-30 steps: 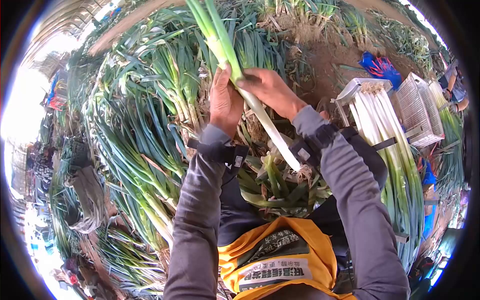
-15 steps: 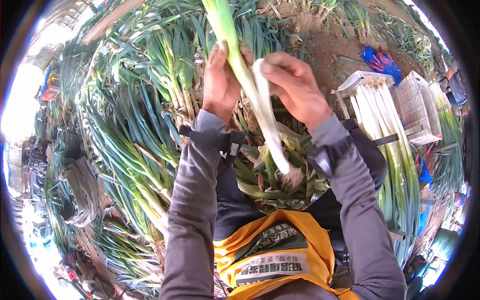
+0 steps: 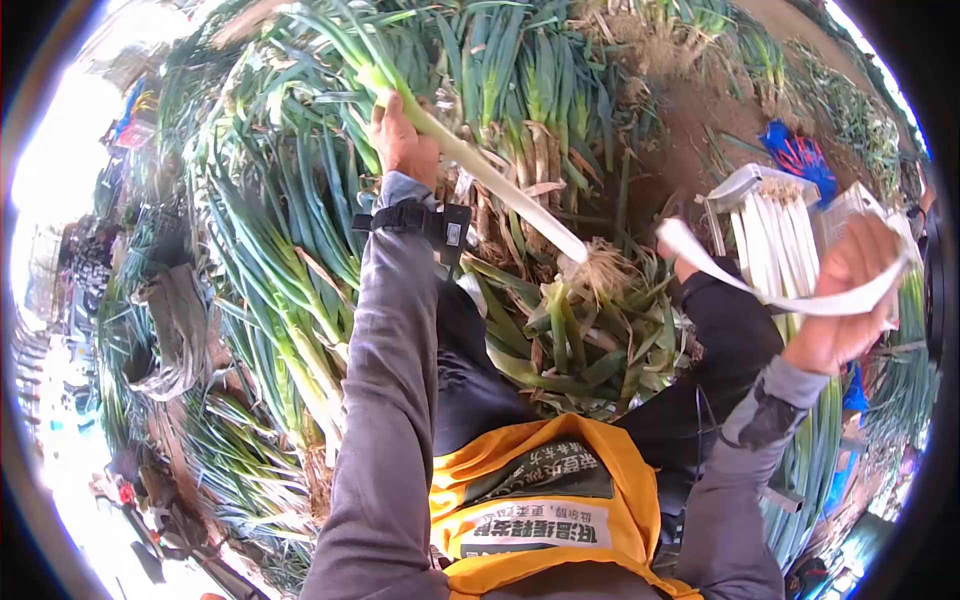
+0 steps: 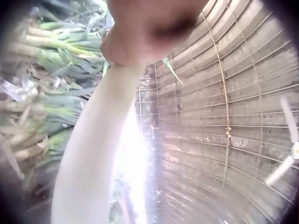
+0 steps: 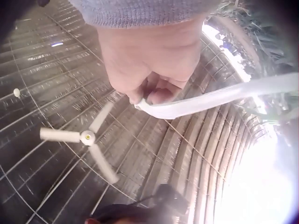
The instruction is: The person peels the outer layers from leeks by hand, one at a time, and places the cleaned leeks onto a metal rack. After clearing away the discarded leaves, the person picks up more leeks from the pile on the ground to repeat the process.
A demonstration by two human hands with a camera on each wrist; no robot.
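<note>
My left hand [image 3: 405,140] grips a long green onion [image 3: 490,180] around its upper shaft; the leaves extend to the upper left and the white end with hairy roots [image 3: 600,270] points down right. In the left wrist view the pale shaft [image 4: 93,144] runs down from the curled left hand [image 4: 149,32]. Out to the right, my right hand [image 3: 845,290] pinches a strip of white peeled layer [image 3: 730,278], apart from the onion. The right wrist view shows the fingers of the right hand [image 5: 149,65] curled at one end of the strip [image 5: 201,105].
Bunches of green onions [image 3: 290,240] lie at the left and top. A pile of peeled leaves [image 3: 590,350] lies between the legs. At the right, white-stemmed onions [image 3: 770,240] lie in a rack, near a white basket [image 3: 855,205] and a blue and red item [image 3: 800,160].
The right hand has pulled a white layer off the shaft and moved far to the right with it. My left hand has shifted slightly left with the onion, which now slants more.
</note>
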